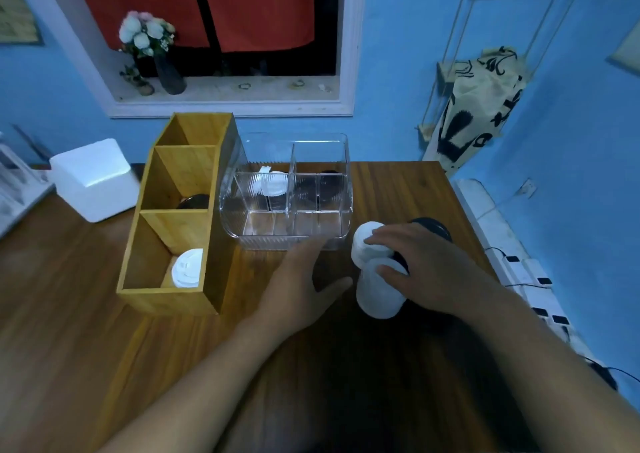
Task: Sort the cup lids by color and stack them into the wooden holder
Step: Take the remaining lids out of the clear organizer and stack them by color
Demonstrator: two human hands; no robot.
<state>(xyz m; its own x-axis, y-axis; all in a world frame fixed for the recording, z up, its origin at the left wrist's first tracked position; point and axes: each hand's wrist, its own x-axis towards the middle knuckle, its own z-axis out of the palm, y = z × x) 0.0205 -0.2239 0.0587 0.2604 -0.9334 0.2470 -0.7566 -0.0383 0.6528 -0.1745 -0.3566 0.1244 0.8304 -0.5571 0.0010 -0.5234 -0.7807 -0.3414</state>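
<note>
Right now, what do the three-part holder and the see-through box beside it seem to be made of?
The holder looks like light wood, perhaps bamboo, with a smooth finish: visible grain, honey colour. The box looks like clear hard plastic, glossy: ribbed, shiny walls one sees through.

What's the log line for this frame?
left hand: open, on table | right hand: on white lids, grip unclear | holder: white lid near slot, black lid middle slot

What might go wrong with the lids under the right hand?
The right hand covers white plastic cup lids overlapping black plastic lids; a black one might slip into the wooden holder's near compartment, which holds a white lid. The black ones lie near the wooden table edge and might slide off.
</note>
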